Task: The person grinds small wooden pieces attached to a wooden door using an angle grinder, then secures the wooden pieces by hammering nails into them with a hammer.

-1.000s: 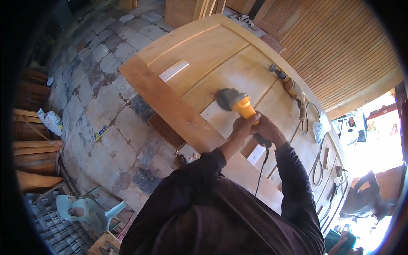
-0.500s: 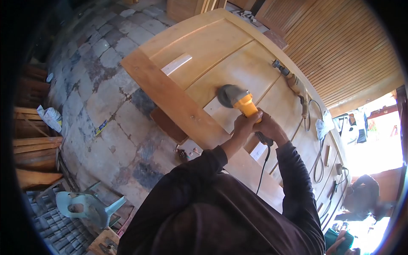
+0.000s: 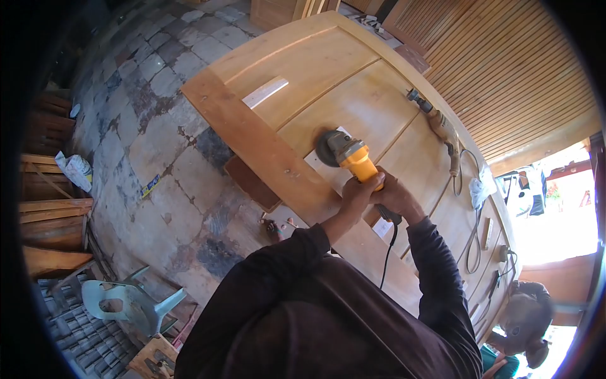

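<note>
Both of my hands are wrapped round the yellow body of an angle grinder [image 3: 358,159]. My left hand [image 3: 358,197] closes on it from the left, and my right hand [image 3: 399,194] grips its rear end. The grinder's round disc lies at the surface of a wooden door panel [image 3: 334,57], near its left rail; I cannot tell whether it touches. A black cord hangs from the grinder's back end towards my body. Close to the disc there is a pale rectangular patch [image 3: 312,159] on the panel.
A power drill [image 3: 442,129] with its cord lies along the panel's far right side. Slatted wood [image 3: 492,69] stands behind it. Another person [image 3: 527,316] bends over at the lower right. A light-blue plastic chair [image 3: 123,306] is on the tiled floor [image 3: 151,215] at left.
The grinder and my hands have shifted slightly left and down across the panel. At the right, the other person has leaned lower and nearer the panel.
</note>
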A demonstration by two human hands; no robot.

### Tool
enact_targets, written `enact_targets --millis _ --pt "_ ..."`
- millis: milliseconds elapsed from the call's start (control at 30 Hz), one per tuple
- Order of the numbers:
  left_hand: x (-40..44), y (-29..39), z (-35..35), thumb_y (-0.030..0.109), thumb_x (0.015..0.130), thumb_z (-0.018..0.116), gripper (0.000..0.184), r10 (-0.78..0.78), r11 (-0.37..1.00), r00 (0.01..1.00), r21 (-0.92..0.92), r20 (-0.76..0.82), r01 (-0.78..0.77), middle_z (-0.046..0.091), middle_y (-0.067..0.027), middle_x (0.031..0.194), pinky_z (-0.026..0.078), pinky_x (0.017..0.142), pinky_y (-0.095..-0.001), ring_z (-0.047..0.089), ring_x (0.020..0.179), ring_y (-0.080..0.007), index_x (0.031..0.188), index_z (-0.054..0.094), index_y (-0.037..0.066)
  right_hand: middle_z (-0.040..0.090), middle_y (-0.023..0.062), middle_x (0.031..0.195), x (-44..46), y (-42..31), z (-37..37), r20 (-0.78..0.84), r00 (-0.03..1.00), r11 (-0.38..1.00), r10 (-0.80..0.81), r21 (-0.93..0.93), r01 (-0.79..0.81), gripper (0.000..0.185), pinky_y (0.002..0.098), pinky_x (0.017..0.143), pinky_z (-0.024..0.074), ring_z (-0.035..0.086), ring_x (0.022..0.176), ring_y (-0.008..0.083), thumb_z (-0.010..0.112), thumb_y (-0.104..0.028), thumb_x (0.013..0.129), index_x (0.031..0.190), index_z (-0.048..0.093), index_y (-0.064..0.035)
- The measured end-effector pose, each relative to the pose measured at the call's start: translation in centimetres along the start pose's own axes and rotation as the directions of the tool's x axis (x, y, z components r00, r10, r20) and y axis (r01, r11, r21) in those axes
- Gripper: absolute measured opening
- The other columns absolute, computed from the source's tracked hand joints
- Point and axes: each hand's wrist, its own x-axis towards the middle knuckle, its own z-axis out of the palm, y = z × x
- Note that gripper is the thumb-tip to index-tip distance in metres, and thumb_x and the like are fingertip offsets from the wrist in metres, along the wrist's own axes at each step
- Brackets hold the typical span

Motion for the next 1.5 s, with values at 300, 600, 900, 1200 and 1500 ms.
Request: enact_targets --millis 300,600,900,1200,1500 --pt "-1.0 0.4 -0.7 0.037 0.093 0.082 0.056 -0.032 0.999 0.999 0.011 0.004 0.032 0.071 -0.0107 0.114 0.058 0.087 -0.0297 0.071 0.101 -0.0162 0.126 0.064 -0.004 0.075 0.0143 0.112 -0.5 -1.1 0.4 0.017 1.000 0.998 -0.016 -0.064 0.017 0.065 0.0384 0.094 0.0552 0.072 0.107 0.0265 0.090 -0.027 0.079 0.134 0.063 -0.0063" --pt "-1.3 -0.5 -1.2 0.031 0.095 0.082 0.050 -0.056 0.998 0.998 -0.007 0.003 0.056 0.070 -0.0088 0.114 0.058 0.087 -0.0275 0.070 0.102 -0.0137 0.126 0.063 -0.004 0.076 0.0159 0.113 -1.0 -1.1 0.8 0.042 0.999 0.996 0.003 -0.089 0.001 0.068 0.0405 0.094 0.0557 0.073 0.108 0.0300 0.089 -0.032 0.078 0.136 0.062 -0.0088" --pt "-2.5 -1.2 -1.6 0.030 0.094 0.082 0.046 -0.020 0.997 0.999 -0.076 -0.032 0.018 0.072 -0.0085 0.111 0.058 0.085 -0.0270 0.071 0.098 -0.0136 0.122 0.065 -0.003 0.076 0.0182 0.109 -2.4 -4.6 0.7 0.074 0.996 0.974 0.043 -0.227 -0.026 0.067 0.0418 0.091 0.0567 0.074 0.105 0.0338 0.087 -0.032 0.080 0.136 0.060 -0.0085" --pt "0.0 -1.4 -0.7 0.030 0.095 0.082 0.045 -0.048 0.996 0.997 -0.074 0.057 0.052 0.071 -0.0077 0.110 0.058 0.082 -0.0262 0.071 0.096 -0.0123 0.121 0.065 -0.004 0.076 0.0191 0.109 -0.9 -1.6 -0.4 0.004 1.000 0.995 0.027 -0.099 -0.026 0.062 0.0414 0.092 0.0568 0.075 0.103 0.0341 0.086 -0.023 0.080 0.135 0.061 -0.0075" --pt "-2.6 -0.9 -1.4 0.026 0.097 0.079 0.043 0.009 0.992 1.000 -0.128 0.001 -0.009 0.071 -0.0067 0.110 0.057 0.084 -0.0264 0.071 0.098 -0.0121 0.124 0.063 -0.004 0.077 0.0175 0.111 -2.3 -4.4 0.5 0.076 0.997 0.974 0.033 -0.224 -0.015 0.068 0.0416 0.093 0.0567 0.075 0.106 0.0333 0.085 -0.031 0.082 0.141 0.058 -0.0096"
